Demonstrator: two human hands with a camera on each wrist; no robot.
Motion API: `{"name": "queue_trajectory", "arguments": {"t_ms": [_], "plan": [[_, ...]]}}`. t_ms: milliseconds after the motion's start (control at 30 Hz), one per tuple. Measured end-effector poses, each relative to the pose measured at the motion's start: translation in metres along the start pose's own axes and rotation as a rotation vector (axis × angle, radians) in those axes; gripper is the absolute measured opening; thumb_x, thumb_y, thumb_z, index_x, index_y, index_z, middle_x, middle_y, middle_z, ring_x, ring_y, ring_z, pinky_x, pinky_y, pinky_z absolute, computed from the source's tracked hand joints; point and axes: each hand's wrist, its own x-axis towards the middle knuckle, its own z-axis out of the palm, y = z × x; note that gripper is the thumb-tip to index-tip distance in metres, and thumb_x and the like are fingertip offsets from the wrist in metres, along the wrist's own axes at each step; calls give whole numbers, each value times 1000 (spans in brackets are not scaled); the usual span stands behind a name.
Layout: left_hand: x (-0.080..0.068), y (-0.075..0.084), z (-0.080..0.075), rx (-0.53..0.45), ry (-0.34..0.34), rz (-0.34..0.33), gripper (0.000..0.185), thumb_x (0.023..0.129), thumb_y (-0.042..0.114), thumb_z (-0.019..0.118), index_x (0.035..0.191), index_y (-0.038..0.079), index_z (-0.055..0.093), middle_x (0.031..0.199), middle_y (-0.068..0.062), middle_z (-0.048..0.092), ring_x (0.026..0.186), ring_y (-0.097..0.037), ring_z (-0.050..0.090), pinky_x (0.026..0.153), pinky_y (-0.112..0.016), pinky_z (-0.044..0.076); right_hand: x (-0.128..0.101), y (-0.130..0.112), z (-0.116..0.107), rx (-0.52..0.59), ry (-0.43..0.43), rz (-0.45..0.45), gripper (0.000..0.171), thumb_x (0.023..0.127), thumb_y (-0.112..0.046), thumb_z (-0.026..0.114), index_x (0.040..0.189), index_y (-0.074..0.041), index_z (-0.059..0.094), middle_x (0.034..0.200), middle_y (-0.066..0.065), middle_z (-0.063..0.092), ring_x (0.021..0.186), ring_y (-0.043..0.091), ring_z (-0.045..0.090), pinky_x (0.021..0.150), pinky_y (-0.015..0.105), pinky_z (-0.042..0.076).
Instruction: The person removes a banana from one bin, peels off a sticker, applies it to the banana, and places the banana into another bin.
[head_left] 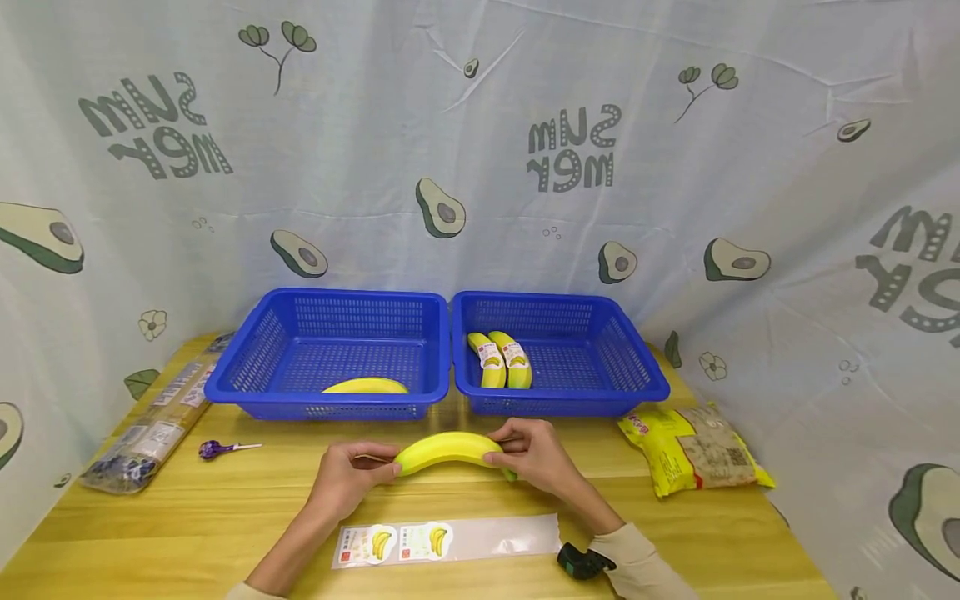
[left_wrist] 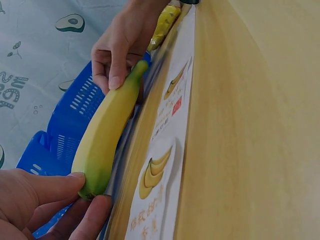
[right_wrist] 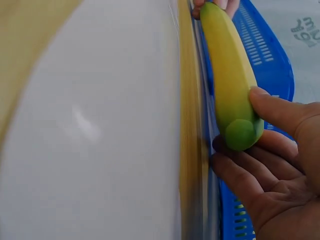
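Observation:
A yellow banana with green ends (head_left: 447,448) is held sideways between both hands, above the wooden table. My left hand (head_left: 351,477) pinches its left end between thumb and fingers, seen close in the left wrist view. At the stem end, my right hand (head_left: 536,454) grips it, thumb on one side and fingers beneath, as the right wrist view shows. Nearer me lies a strip of backing paper (head_left: 517,536) bearing two banana stickers (head_left: 426,542) at its left part. No sticker shows on the visible sides of the held banana.
Behind the hands stand two blue baskets: the left basket (head_left: 330,402) contains an unlabelled banana (head_left: 367,386), the right basket (head_left: 570,403) two stickered bananas (head_left: 516,360). A purple lollipop (head_left: 213,450) and a long wrapped package (head_left: 161,425) lie left. A yellow bag (head_left: 697,450) lies right.

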Motion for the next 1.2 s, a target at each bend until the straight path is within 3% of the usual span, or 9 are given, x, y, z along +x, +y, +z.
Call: {"name": "queue_trajectory", "arguments": {"t_ms": [367,767,967,1067,1200], "plan": [[1,-2,1,80,-10,62,18,81,-7,90,97,-1,83,90,-11,80,78,-20,75,65,-20,60,-1,1,0,-9,-1,22,19,88,5,87,102,11,77,105,27,78,95,40,80,78,28,67],[2,-1,3,117,-12,128,23,80,-7,91,101,-4,82,93,-13,80,78,-18,73,68,-21,61,0,-1,0,8,-10,11,21,87,8,86,104,13,75,110,29,77,99,44,78,82,31,67],[0,1,2,99,-4,103,30,79,-8,91,106,-8,79,95,-12,79,81,-18,72,71,-21,62,1,-1,-1,7,-13,31,25,88,5,86,109,12,74,114,28,77,103,43,78,85,31,66],[-4,3,-1,138,-3,100,30,79,-3,92,105,-7,78,93,-8,77,80,-15,69,71,-21,61,0,-1,-2,7,-18,30,26,88,5,86,110,13,74,115,28,77,104,43,78,85,32,66],[-13,3,-6,218,-57,138,25,81,6,94,97,-2,78,85,-3,74,74,-12,66,67,-22,60,-1,0,-3,-7,-37,12,28,89,4,85,113,12,74,116,29,76,104,42,78,87,33,66]]}}
